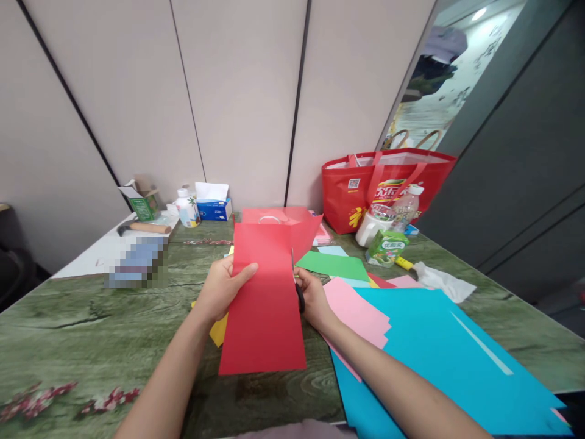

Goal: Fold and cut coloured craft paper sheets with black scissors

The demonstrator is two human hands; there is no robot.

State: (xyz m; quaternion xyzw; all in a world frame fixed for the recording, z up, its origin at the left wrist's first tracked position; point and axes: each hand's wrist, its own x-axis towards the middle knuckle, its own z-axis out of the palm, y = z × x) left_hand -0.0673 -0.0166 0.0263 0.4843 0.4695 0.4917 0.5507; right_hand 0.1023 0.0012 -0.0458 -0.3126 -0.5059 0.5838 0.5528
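Observation:
A long sheet of red paper (265, 317) is held up in front of me over the table. My left hand (223, 283) grips its left edge, with the thumb on the near face and the fingers behind. My right hand (313, 296) is closed around a pair of scissors (299, 297) with black handles. Their blades lie along the sheet's right side, where a cut runs and a flap of red paper leans off to the right. Behind the sheet lie more red paper, partly hidden, and a yellow piece (219, 332).
Blue sheets (439, 353), pink sheets (356, 311) and a green sheet (336, 265) cover the right of the table. A red bag (338, 195), bottle (406, 207) and green carton (387, 247) stand behind. At left are a hammer (148, 227), white bottle (186, 208) and tissue box (213, 209).

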